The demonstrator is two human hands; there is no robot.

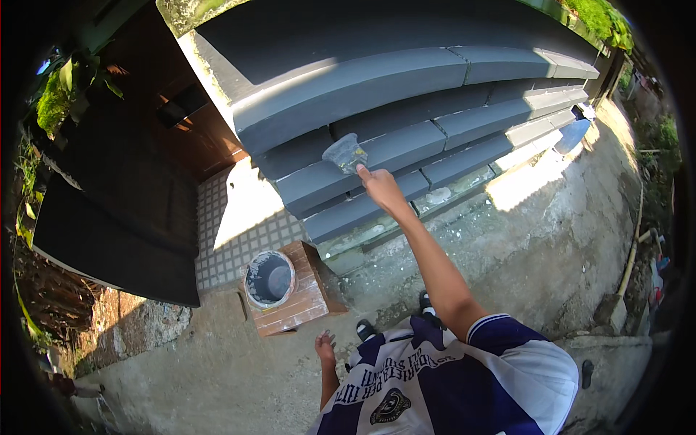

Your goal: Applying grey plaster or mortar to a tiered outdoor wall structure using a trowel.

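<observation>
My right hand (375, 185) grips a putty knife (344, 153) by its handle, arm stretched forward. Its broad blade, smeared with grey, lies over the dark grey edge of a step (397, 150); whether it touches cannot be made out. Low beside my body, my left hand (325, 345) hangs with loosely bent fingers apart and nothing in it. Nearest to that hand is a brown wooden stool (308, 293). On top of the stool stands a round bucket (291, 288), its inner wall streaked with pale residue and grey material inside.
Several long, curved dark grey steps rise ahead, with gaps between their slabs. A tiled floor (210, 250) and a brown door (210, 134) lie to the left. A blue object (573, 136) stands at the steps' right end. Rough concrete ground (522, 246) surrounds my feet.
</observation>
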